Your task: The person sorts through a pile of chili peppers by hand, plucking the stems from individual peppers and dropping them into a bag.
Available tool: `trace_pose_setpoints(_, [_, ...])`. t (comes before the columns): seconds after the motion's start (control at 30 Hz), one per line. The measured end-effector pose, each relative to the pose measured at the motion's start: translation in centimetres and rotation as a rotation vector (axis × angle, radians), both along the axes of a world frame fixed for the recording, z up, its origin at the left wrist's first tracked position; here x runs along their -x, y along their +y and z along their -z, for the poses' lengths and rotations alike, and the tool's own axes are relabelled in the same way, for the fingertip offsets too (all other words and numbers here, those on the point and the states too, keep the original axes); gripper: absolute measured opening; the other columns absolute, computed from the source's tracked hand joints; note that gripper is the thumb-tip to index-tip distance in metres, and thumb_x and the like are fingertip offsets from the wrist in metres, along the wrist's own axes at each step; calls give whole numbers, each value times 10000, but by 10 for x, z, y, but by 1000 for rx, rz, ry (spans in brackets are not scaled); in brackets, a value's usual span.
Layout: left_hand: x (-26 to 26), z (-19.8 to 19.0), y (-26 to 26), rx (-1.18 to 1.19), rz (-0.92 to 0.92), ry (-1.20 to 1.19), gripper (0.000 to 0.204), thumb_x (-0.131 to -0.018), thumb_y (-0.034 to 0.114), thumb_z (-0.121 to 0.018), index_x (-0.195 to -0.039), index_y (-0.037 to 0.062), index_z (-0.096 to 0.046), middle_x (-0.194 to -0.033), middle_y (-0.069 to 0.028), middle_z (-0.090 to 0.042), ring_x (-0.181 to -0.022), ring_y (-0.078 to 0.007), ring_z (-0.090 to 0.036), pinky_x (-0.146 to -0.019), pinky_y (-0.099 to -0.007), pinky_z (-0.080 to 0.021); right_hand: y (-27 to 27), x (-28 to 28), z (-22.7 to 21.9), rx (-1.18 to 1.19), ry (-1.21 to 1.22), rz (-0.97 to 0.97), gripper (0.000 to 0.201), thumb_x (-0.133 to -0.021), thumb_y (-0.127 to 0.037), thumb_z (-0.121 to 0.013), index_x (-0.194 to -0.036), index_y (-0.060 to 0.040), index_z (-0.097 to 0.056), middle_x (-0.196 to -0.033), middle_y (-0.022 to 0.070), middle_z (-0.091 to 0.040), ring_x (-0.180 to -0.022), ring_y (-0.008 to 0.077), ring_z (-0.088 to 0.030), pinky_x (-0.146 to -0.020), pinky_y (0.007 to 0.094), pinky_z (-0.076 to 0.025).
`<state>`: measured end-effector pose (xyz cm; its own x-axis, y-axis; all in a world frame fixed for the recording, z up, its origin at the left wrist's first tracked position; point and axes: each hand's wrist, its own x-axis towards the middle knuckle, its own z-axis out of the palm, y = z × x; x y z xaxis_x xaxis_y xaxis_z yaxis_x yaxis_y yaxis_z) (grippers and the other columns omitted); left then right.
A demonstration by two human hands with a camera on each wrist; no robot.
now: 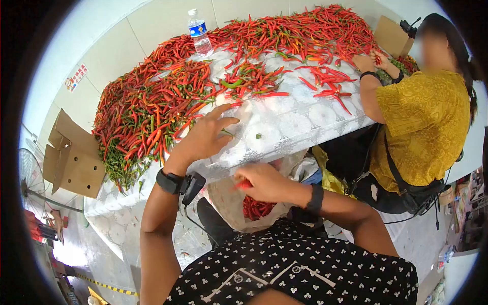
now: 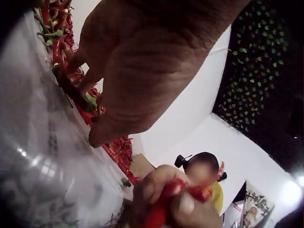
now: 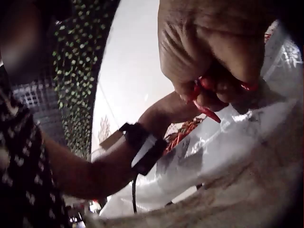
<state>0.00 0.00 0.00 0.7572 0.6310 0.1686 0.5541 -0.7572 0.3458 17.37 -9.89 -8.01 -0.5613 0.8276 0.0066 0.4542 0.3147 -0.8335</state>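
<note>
Chilli-sorting workrm: long table w/ chilli heap, cardboard boxes, tiled walls.

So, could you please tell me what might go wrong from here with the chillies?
The right hand grips chillies above the bag at the table edge; some could miss it and fall. The left hand reaches toward the pile, and a careless sweep might push chillies off. Bare hands could also pick up chilli juice.

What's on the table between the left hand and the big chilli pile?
Head view: almost nothing. The left hand, fingers spread, nearly touches the red and green chilli pile on the white patterned tablecloth; only bare cloth lies between.
</note>
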Motion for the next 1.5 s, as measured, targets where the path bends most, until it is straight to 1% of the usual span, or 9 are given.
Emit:
trace_pose_setpoints(0.07, [0, 2, -2, -92, 24, -39, 502, -677, 93, -658, -1153, 56, -504, -1304, -201, -369, -1149, -379, -420, -936, -413, -373, -7, -11, 14, -326, -188, -144, 314, -676, -141, -649, -954, -26, -557, -1031, 166, -539, -966, 316, -519, -814, 357, -429])
trace_pose_setpoints(0.17, [7, 5, -14, -104, -29, -56, 530, -689, 139, -670, -1182, 72, -487, -1314, -206, -346, -1176, -378, -387, -960, -411, -344, -19, -33, -15, -510, -26, -98, 327, -672, -150, -656, -960, -28, -560, -1020, 162, -534, -957, 320, -512, -839, 367, -413])
trace_pose_setpoints(0.37, [6, 11, -10, -211, -180, 36, 696, -723, 393, -650, -1300, 119, -374, -1380, -197, -229, -1267, -378, -240, -1016, -484, -231, 49, -160, -52, -901, -294, 666, 777, -586, -297, -758, -1229, -55, -396, -1257, 197, -386, -1179, 350, -353, -997, 426, -272])
trace_pose_setpoints(0.53, [2, 19, 16, -201, -137, 43, 813, -672, 544, -635, -1333, 190, -322, -1393, -199, -193, -1270, -390, -228, -983, -580, -203, 96, -227, -51, -667, -547, 843, 1063, -546, -357, -787, -1367, -85, -169, -1350, 294, -208, -1254, 415, -225, -1029, 461, -201])
trace_pose_setpoints(0.63, [-3, 9, 24, -126, -127, 157, 873, -641, 599, -632, -1348, 211, -296, -1403, -202, -166, -1281, -389, -210, -976, -602, -194, 130, -244, -54, -487, -636, 839, 1145, -521, -485, -768, -1393, -179, -93, -1424, 228, -74, -1265, 515, -72, -1031, 530, -142])
trace_pose_setpoints(0.77, [-13, -12, 32, 17, -98, 297, 921, -633, 576, -661, -1366, 193, -253, -1411, -192, -146, -1300, -379, -172, -996, -562, -216, 163, -257, -62, -417, -731, 778, 1121, -550, -459, -761, -1396, -176, -83, -1366, 316, -145, -1272, 431, -168, -1039, 474, -165])
trace_pose_setpoints(1.17, [-23, -8, 54, 41, -33, 294, 938, -590, 582, -679, -1344, 167, -305, -1408, -213, -152, -1280, -404, -208, -966, -581, -259, 144, -171, -49, -451, -598, 337, 738, -694, -435, -641, -1299, -113, -367, -1307, 210, -348, -1227, 378, -297, -1031, 444, -189])
trace_pose_setpoints(1.37, [-23, 2, 52, -20, -105, 228, 806, -681, 485, -661, -1338, 167, -320, -1387, -237, -190, -1279, -391, -220, -1011, -481, -258, 105, -109, -57, -544, -321, 359, 695, -690, -350, -675, -1269, -82, -399, -1326, 236, -311, -1226, 381, -305, -1021, 427, -234])
trace_pose_setpoints(1.5, [-24, -17, 19, -117, -203, 310, 768, -707, 432, -655, -1334, 140, -322, -1378, -237, -206, -1271, -392, -233, -1014, -442, -271, 88, -173, -53, -772, -552, 711, 654, -720, -347, -657, -1235, -27, -411, -1263, 257, -381, -1196, 389, -339, -994, 428, -273])
